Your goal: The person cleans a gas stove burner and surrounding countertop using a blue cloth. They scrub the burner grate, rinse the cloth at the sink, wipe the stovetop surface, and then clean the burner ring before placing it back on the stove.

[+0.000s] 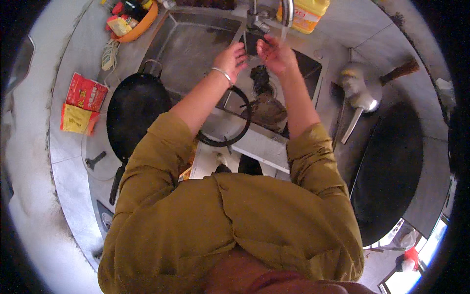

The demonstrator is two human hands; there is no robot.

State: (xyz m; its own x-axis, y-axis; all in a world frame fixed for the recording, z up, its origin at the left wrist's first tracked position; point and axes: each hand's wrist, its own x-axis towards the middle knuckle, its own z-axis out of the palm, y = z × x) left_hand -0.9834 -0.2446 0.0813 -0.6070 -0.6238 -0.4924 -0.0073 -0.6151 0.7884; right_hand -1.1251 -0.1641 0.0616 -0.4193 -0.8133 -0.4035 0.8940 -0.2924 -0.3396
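Observation:
My left hand (232, 61) is raised over the divider of a steel double sink (198, 47), fingers spread and holding nothing. My right hand (277, 57) is just below the tap spout (288, 14), with fingers apart and nothing in it; a thin stream falls beside its fingers. Under both hands, in the right basin, lies a dark, wet mass (270, 106), perhaps cloth or food; I cannot tell which. A black ring (249, 121) with small prongs, like a stove pan support, overlaps the sink's front edge below my left wrist.
A black wok (137, 110) stands left of the sink, near red and yellow packets (86, 93) and a glass lid (99, 147). An orange basket (141, 27) sits behind. On the right are metal ladles (361, 103), a brush (400, 71) and a large dark pan (389, 172).

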